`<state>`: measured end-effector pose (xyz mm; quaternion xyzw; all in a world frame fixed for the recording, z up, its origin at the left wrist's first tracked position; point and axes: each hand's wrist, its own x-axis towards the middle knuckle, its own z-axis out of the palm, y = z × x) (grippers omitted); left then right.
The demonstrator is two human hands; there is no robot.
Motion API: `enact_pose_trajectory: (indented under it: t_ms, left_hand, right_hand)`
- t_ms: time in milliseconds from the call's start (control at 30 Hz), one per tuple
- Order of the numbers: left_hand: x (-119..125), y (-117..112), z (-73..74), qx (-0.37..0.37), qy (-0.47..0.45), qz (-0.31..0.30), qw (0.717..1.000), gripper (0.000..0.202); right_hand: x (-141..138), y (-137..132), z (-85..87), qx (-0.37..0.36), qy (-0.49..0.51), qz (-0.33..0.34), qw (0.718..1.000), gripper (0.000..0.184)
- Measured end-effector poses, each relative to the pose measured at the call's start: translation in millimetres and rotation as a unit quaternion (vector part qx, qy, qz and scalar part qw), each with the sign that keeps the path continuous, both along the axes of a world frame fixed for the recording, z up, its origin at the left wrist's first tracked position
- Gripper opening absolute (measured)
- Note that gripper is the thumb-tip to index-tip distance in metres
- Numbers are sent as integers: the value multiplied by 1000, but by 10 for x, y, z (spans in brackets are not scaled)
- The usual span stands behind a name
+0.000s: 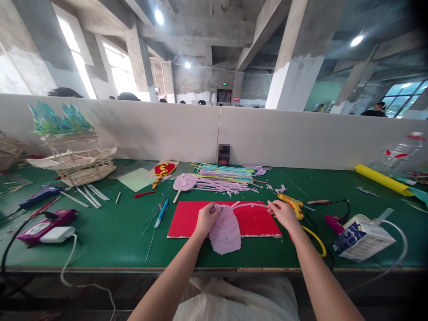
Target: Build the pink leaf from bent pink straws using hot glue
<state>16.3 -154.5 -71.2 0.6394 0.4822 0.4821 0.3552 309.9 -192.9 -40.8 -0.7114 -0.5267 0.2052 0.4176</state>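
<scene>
A pink fan-shaped piece [226, 229] made of thin strips lies on a red board [254, 220] near the table's front edge. My left hand [206, 218] rests on the piece's upper left edge, fingers curled onto it. A long pale pink strip [249, 205] arcs from the top of the piece to my right hand [282, 213], which pinches its far end above the board's right side.
A pile of coloured strips [224, 177] lies behind the board, beside a small pink fan [183, 183]. A yellow glue gun [294, 205], a carton [363, 238], a wooden boat model [75, 162], a blue pen [162, 213] and chargers [50, 227] sit on the green table [110, 236].
</scene>
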Motion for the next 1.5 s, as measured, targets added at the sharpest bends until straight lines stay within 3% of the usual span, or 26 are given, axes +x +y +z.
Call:
enact_pose_trajectory:
  t_ms: [100,233,367,533,700,1033,1233,1400,1500]
  left_hand:
    - [18,-28,-2,10,54,9,998,17]
    - [33,-30,35,12,126,13,992,12]
    - [32,18,119,4,191,9,981,36]
    - [9,197,144,12,289,10,957,44]
    - [5,358,73,21,307,9,951,41]
    - [14,449,10,48,288,-46,955,35]
    - [-40,417,209,17,277,-47,959,24]
    - [-73,311,466,-57,353,-117,927,24]
    - [-57,300,495,-83,367,-137,916,29]
  right_hand:
    - [243,-88,151,-61,-183,-48,980,22]
    - [255,-200,236,-211,-345,-65,912,18]
    - [211,-240,199,-279,-380,-57,880,29]
    - [269,-254,97,-331,-368,-67,866,39]
    - [303,-290,14,-342,-357,-65,867,45]
    - [358,-322,-120,-314,-350,-50,881,56]
    - [337,-368,-95,-323,-350,-37,879,59]
    - [422,-406,-124,-290,-300,-30,908,52]
    - [502,-445,-233,-258,-286,-25,923,52]
